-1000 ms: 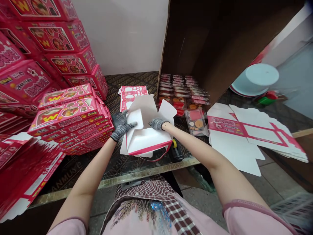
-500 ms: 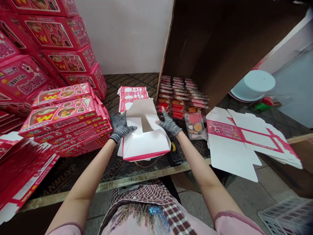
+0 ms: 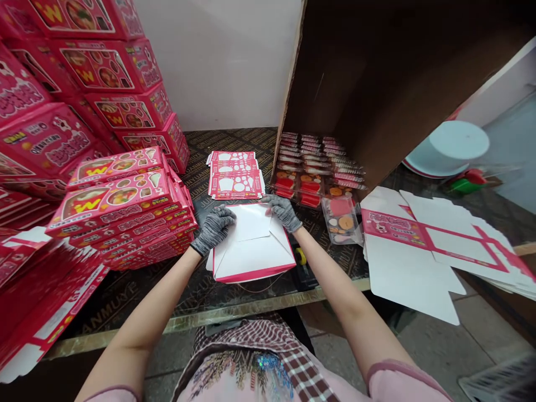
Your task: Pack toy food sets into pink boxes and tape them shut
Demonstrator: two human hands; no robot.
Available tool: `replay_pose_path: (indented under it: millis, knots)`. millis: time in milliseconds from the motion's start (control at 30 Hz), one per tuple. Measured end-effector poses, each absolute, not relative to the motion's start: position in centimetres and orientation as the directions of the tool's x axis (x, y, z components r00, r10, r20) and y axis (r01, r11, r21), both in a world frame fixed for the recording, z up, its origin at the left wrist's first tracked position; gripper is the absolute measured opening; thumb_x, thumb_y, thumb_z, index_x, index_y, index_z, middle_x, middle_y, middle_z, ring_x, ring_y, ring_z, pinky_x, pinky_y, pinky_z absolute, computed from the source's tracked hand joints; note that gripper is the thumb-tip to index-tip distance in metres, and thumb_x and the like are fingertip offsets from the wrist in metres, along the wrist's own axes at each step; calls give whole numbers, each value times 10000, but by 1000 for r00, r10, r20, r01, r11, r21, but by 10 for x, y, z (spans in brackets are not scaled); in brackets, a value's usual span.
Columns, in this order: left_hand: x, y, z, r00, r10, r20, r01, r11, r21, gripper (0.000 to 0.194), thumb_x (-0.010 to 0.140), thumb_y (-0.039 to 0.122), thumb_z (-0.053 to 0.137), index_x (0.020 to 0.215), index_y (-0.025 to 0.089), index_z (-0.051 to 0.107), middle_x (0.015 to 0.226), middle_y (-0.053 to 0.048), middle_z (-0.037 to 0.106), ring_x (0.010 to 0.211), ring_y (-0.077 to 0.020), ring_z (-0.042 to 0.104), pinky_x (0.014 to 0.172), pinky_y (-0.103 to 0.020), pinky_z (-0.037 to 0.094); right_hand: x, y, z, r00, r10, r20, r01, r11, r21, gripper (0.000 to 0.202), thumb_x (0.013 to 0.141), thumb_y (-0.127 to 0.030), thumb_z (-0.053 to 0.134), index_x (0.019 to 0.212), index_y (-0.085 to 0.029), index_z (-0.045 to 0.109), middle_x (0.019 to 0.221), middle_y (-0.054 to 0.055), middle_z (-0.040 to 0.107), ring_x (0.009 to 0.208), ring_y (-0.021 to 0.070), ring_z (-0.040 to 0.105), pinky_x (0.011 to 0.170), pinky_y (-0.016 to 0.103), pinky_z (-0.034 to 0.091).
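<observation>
A small folding carton, white on its upturned side with a pink front edge, lies on the dark table before me, its white flaps folded over each other. My left hand, in a grey knit glove, grips its left far corner with curled fingers. At the right far corner, my right hand, gloved alike, closes its fingertips on the edge. Just beyond the carton lie pink printed cards with white cut-outs.
Pink finished boxes are piled at the left, beside flat pink cartons. Clear packs with red and orange pieces lie inside a big brown cardboard box. Unfolded cartons overhang the table's right front edge.
The raised far flap has been folded down, closing the carton's opening. Both hands have drawn in their fingers around the far corners, and the cards behind show more fully.
</observation>
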State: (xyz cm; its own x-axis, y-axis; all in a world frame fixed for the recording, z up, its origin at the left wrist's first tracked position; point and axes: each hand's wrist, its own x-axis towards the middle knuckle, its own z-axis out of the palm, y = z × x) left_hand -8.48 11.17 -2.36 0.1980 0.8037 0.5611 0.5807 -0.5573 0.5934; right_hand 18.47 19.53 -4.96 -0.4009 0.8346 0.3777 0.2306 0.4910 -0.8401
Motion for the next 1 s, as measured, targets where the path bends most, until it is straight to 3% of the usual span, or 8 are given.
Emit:
replay_pose_path:
  millis: [100,200,267,333,433,567,767,1000]
  knots:
    - [-67,52,0,270,904,332,520,-427,739,261,644,238,722,899,272,769,1083,-54,767,1144,-315,668,1173,-591,381,166,198,-24,-695,696,183,406,589,-699,492,795,-473,749,1209,-207,737,1410,124,652,1332,304,586,1158,473,410]
    - [-30,-30,2,155,988,-14,207,-19,978,315,816,445,676,1046,248,765,1097,-96,756,1070,-300,699,1035,-511,522,147,197,-6,-804,594,2,511,694,-507,951,659,-508,882,1501,-262,514,1562,117,510,1418,328,507,1193,479,361]
    - [-4,-69,-10,363,833,-418,-22,457,889,442,812,602,672,972,200,765,918,-115,760,807,-271,730,781,-439,607,139,194,-1,-819,572,-44,532,729,-430,1009,676,-506,879,1554,-282,435,1568,115,502,1417,329,508,1190,474,361]
    - [14,-86,-26,367,739,-565,-274,667,693,556,764,697,684,984,189,735,898,-109,756,747,-253,727,695,-400,613,134,189,0,-828,558,-49,532,755,-384,1038,691,-489,876,1582,-284,384,1572,121,496,1415,336,507,1184,471,360]
    - [19,-83,-44,-29,847,-530,-526,438,729,488,735,628,758,1014,231,708,1012,-82,756,1024,-288,723,923,-455,611,131,179,-3,-807,588,-47,575,767,-285,1085,686,-455,890,1603,-263,343,1567,159,488,1404,374,498,1162,495,361]
    - [11,-72,-49,-320,874,-366,-352,249,902,348,592,356,900,885,259,738,1101,-49,753,1333,-335,570,1282,-472,304,133,164,-5,-758,650,-57,649,742,-166,1106,690,-441,899,1610,-219,327,1503,215,529,1352,415,516,1133,537,356]
    - [20,-66,-49,-364,876,-315,-376,171,911,537,666,397,809,1156,233,660,1221,-34,724,1365,-295,555,1238,-497,393,160,165,-10,-813,582,9,535,754,-382,1084,753,-524,829,1628,-221,267,1534,179,513,1358,360,527,1134,495,393]
    - [20,-60,-44,-54,894,-445,-631,315,709,687,528,270,790,1201,245,655,1082,-3,773,1175,-305,689,1078,-461,570,206,149,-16,-734,675,80,558,665,-497,863,860,-594,693,1581,-227,392,1531,153,526,1362,340,535,1148,507,405]
